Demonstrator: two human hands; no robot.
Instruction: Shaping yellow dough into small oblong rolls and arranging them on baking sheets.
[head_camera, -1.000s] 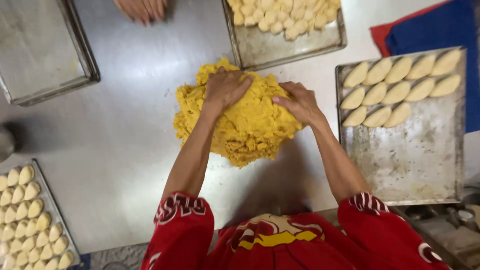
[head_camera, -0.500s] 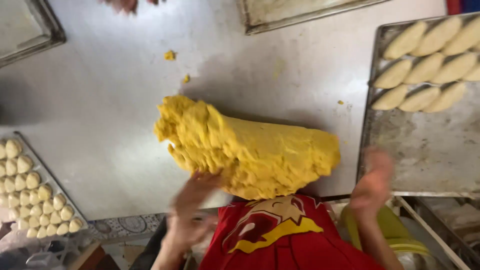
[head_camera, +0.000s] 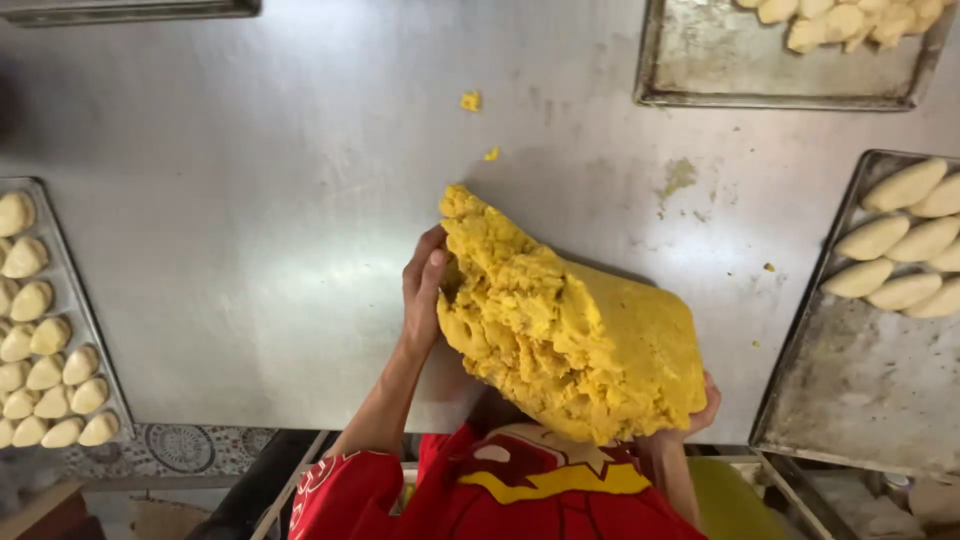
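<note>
A steel table (head_camera: 250, 200) carries baking trays of pale dough pieces at the left (head_camera: 70, 300) and right (head_camera: 860, 380) edges. Above its near edge a big slab of yellow dough (head_camera: 570, 320) is lifted, tilted, its long axis running from upper left to lower right. The left hand (head_camera: 425, 290) clasps its ragged upper-left end, while the right hand (head_camera: 700, 410) grips underneath the lower-right corner.

Dough mass (head_camera: 575, 330) mid-table (head_camera: 250, 200), between side trays (head_camera: 860, 390)
</note>
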